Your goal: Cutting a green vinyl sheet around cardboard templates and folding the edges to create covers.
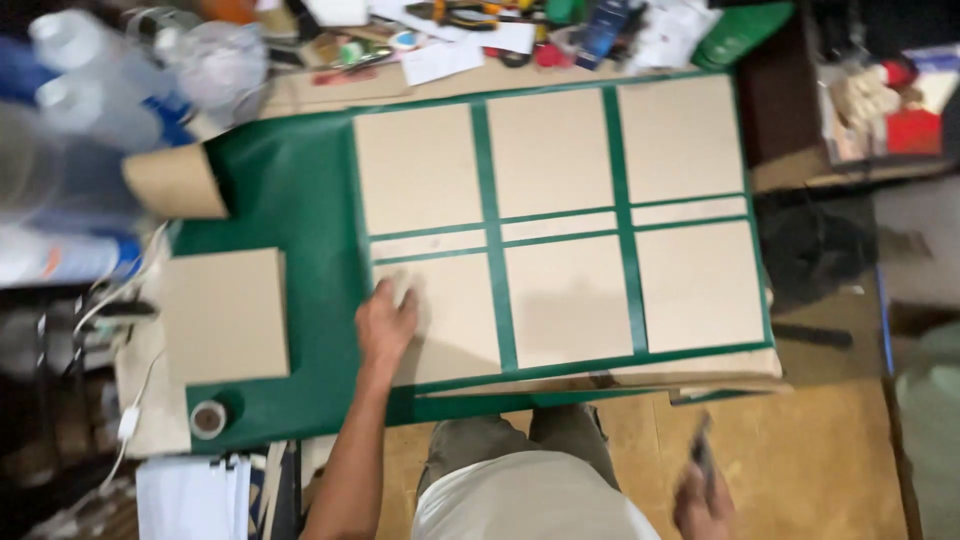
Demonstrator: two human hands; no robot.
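Head view looks down on a cluttered workbench: blurred plastic bottles (95, 85) crowd the far left, then a green sheet (310, 200) lies spread over the bench, its corner curled back to show brown backing. A loose cardboard square (225, 315) sits on its left part, a tape roll (208, 419) just below it. Further right, six cardboard panels (560, 225) lie in a grid with narrow strips between rows. The left hand (388, 318) presses flat, fingers loosely spread, on the lower-left panel (450, 320). Low at the right, the right hand (703, 495) is blurred, closed around a dark slim tool (702, 455), off the sheet.
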